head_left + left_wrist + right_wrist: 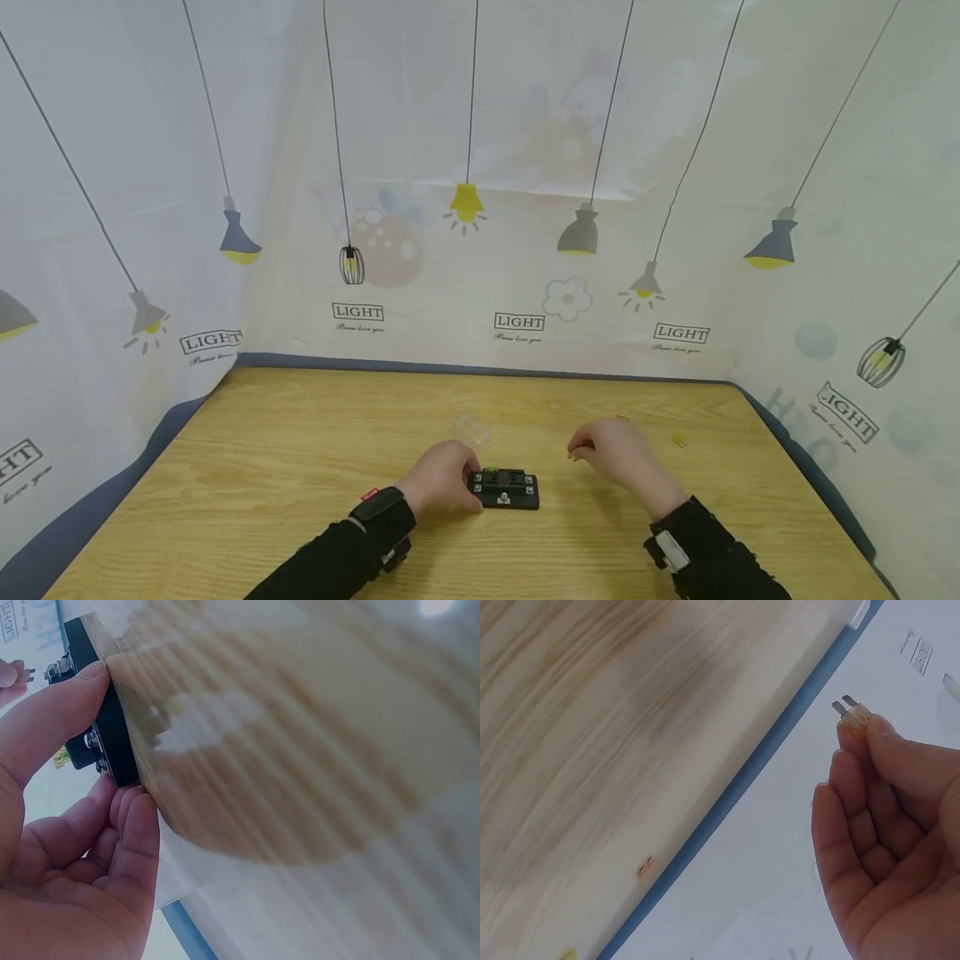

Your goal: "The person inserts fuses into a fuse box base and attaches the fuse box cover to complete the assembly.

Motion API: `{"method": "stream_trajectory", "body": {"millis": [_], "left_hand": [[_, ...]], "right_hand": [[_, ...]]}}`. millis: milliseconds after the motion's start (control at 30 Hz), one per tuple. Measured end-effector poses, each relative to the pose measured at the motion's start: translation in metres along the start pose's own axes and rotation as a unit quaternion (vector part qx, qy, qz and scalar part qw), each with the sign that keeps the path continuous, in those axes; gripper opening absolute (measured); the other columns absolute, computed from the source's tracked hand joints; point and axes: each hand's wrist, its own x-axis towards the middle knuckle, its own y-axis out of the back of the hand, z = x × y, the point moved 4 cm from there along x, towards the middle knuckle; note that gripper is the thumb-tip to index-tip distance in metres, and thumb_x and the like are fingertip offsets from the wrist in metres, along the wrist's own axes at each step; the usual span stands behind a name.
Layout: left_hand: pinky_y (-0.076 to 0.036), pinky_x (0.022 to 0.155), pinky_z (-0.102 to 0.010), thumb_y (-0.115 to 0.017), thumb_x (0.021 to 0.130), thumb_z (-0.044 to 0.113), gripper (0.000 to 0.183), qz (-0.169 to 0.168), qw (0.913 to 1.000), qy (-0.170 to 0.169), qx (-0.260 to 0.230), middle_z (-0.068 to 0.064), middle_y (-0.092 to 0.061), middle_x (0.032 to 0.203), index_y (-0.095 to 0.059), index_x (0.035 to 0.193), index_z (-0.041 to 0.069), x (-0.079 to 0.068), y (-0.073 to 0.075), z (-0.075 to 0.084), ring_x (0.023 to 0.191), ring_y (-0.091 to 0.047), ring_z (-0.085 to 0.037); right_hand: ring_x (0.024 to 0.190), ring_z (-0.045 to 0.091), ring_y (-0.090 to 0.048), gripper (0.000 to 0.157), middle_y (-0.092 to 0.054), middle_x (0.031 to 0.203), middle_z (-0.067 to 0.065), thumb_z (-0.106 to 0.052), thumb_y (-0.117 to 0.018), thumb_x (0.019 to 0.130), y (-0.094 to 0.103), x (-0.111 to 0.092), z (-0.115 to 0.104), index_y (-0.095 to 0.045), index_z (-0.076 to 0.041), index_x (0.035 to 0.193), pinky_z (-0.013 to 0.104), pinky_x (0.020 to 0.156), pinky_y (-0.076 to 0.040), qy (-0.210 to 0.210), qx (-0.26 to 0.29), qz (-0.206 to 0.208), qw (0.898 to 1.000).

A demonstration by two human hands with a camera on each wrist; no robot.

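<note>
A black fuse block (pixel 519 498) with metal terminal screws lies on the wooden table. My left hand (pixel 441 477) grips its left end between thumb and fingers; the left wrist view shows the thumb (pixel 71 705) on one long edge and fingertips at the other. Something yellow-green (pixel 491 470) shows at the block's far side. To the right of the block and above the table, my right hand (pixel 618 454) pinches an amber blade fuse (pixel 856 720) between thumb and forefinger. In the right wrist view the fuse's two metal prongs point away from the fingers.
Behind the block lies a clear plastic box or lid (pixel 471 430). A yellow fuse-like piece (pixel 679 440) rests right of my right hand, and an orange one (pixel 646 868) near the table's far edge. Lamp-printed sheeting (pixel 420 333) encloses the table's back and sides.
</note>
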Motion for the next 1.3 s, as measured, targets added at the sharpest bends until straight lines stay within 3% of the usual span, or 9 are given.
{"method": "stream_trajectory", "body": {"millis": [700, 1300], "left_hand": [[-0.043, 0.068, -0.028, -0.083, 0.058, 0.032, 0.041, -0.002, 1.0, 0.007, -0.002, 0.006, -0.057, 0.079, -0.067, 0.09, 0.011, 0.001, -0.001, -0.001, 0.07, -0.049, -0.009], [-0.041, 0.065, -0.026, -0.083, 0.057, 0.029, 0.037, 0.008, 1.0, -0.002, 0.0, 0.006, -0.057, 0.076, -0.065, 0.085, 0.012, 0.002, -0.001, -0.001, 0.066, -0.048, -0.009]], "right_hand": [[0.068, 0.002, -0.054, 0.005, -0.061, 0.075, -0.013, -0.019, -0.066, 0.082, -0.019, 0.013, -0.061, -0.07, -0.02, 0.081, 0.027, 0.065, -0.046, 0.101, 0.013, -0.034, 0.994], [0.068, 0.003, -0.053, 0.005, -0.061, 0.074, -0.013, -0.018, -0.067, 0.081, -0.03, 0.017, -0.087, -0.071, -0.02, 0.08, 0.026, 0.067, -0.046, 0.122, 0.025, -0.044, 0.991]]}}
